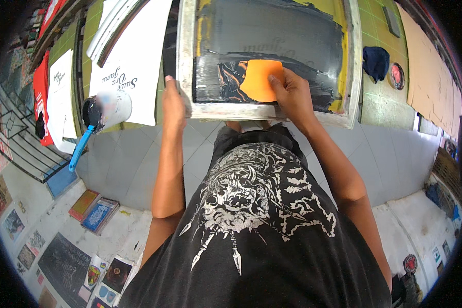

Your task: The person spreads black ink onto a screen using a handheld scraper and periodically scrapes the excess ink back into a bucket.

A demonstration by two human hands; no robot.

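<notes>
Nearest the camera, the person's black printed T-shirt (pixel 256 226) fills the lower view, both forearms reaching up from it toward the desk (pixel 390 102). The left hand (pixel 173 100) clamps the near-left corner of the screen-printing frame (pixel 187 66), fingers wrapped over the pale rail, grip closed on it and holding the frame flat. The right hand (pixel 291 92) has a closed grip on an orange squeegee card (pixel 261 79), fingers on top, its blade pressed to the mesh just inside the near rail. Black ink (pixel 215 77) is piled and streaked around the card along the near edge; the mesh (pixel 277 31) beyond reads as an even dark grey film with faint lettering showing through. Judgement: the ink appears already drawn across the stencil and gathered at the near end, so one pull looks at or near its finish; lifting the frame and checking the print underneath seem not yet done. To the left, a white ink tub (pixel 110 108) with a blue-handled spatula (pixel 80 149) lies beside a white sheet with black script lettering (pixel 131 72). Farther right, a dark blue rag (pixel 376 61) sits on the green desk top.
</notes>
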